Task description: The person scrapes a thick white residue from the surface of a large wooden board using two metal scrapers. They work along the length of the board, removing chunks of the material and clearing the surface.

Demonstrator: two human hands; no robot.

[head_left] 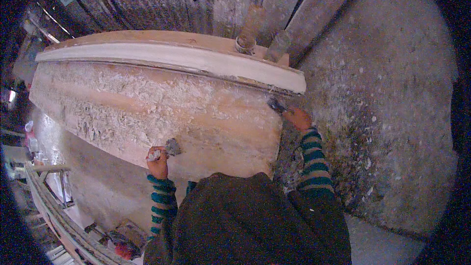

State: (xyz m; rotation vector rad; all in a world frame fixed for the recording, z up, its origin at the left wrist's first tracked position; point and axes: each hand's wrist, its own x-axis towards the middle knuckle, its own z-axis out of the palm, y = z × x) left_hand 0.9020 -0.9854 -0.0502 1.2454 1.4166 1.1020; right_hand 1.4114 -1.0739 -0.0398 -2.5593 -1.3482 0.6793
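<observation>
My left hand is closed around a whitish tool whose end carries a grey lump; its exact kind is too unclear to tell. It is over the near edge of a long workbench crusted with dried, plaster-like residue. My right hand grips a dark-handled tool, perhaps a scraper or brush, at the bench's right end. The tool's tip points toward a long white moulding lying along the far side. Whether the tip touches it I cannot tell.
Behind the moulding stand a round container and a clear cup-like vessel. Stained sheet walling rises at the back. A concrete surface spattered with white flakes lies right. Long curved strips rest on a rack at lower left.
</observation>
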